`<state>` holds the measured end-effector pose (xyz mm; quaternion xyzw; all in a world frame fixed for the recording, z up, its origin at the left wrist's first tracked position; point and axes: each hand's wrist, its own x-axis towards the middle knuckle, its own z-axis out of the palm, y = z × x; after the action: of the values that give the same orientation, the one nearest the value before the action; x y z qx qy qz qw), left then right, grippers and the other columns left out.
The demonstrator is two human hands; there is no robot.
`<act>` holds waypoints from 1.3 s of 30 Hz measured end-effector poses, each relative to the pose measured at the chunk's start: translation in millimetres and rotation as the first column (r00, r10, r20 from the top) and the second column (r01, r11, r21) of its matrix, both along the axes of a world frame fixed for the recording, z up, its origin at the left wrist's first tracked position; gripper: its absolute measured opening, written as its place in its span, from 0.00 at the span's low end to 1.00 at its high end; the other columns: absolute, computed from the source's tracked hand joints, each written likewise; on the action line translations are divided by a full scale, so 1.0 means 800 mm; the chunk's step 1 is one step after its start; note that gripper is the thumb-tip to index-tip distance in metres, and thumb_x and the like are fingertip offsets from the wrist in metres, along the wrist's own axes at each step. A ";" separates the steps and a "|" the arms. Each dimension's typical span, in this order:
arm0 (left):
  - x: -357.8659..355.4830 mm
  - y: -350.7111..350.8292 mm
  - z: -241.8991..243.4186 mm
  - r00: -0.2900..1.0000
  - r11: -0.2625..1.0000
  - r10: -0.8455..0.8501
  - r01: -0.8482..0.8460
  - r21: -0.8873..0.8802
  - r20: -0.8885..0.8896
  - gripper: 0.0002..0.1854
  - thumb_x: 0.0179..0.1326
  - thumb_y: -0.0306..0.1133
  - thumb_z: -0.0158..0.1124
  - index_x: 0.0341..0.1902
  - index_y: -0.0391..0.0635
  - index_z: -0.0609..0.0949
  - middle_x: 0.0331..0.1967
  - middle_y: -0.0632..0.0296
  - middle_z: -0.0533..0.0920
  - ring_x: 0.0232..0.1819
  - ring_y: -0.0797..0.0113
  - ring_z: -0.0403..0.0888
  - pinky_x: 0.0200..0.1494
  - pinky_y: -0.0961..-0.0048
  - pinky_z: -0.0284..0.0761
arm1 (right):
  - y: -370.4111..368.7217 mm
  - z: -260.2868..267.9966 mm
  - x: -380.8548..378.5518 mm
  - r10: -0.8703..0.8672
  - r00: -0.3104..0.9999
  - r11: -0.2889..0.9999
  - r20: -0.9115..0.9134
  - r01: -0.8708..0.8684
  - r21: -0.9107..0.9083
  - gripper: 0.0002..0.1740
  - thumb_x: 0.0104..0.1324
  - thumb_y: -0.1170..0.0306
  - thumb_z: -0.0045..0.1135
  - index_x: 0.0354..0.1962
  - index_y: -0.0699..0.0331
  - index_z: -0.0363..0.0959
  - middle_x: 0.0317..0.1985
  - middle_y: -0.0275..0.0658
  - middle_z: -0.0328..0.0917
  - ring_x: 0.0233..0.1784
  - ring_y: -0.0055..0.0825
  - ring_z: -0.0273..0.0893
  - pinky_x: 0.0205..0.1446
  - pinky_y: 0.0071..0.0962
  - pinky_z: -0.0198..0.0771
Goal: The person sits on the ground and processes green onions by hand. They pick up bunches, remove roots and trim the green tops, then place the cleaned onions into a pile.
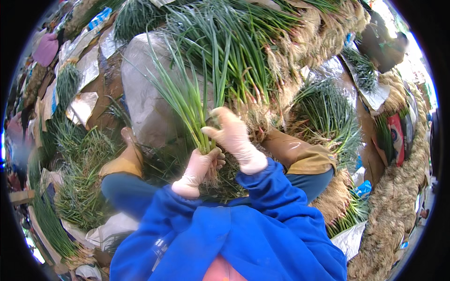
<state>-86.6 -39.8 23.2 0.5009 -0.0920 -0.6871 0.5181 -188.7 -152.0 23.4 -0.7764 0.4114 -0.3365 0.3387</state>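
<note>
My left hand, in a pale thin glove, is closed around the lower stems of a bunch of green onions; their leaves fan up and to the left, and pale roots show below the fist. Just right of the bunch is my right hand, also gloved, with its thumb and fingers apart near the stems; whether it touches a leaf I cannot tell. Beyond the hands a large pile of green onions lies with its roots towards the right. Loose trimmings lie beneath my hands.
A pale plastic-covered bundle stands ahead on the left. Heaped leaves lie to my left. More green onions lie on the right, beside a long row of rooted bunches. At the upper right a person is partly visible.
</note>
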 end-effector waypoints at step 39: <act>0.057 -0.043 -0.031 0.834 0.965 0.049 -0.181 -0.189 -0.549 0.09 0.68 0.34 0.56 0.45 0.44 0.80 0.18 0.74 0.61 0.22 0.78 0.60 0.32 0.76 0.66 | -0.039 0.085 -0.084 -0.003 0.989 0.683 0.151 -0.108 0.723 0.09 0.71 0.67 0.48 0.42 0.63 0.72 0.19 0.27 0.72 0.16 0.12 0.66 0.19 0.14 0.61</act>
<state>-40.7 -74.0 -1.6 0.2277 0.0082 -0.7519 0.6187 -256.0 -183.4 91.1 -0.5636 0.4639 -0.1890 0.6568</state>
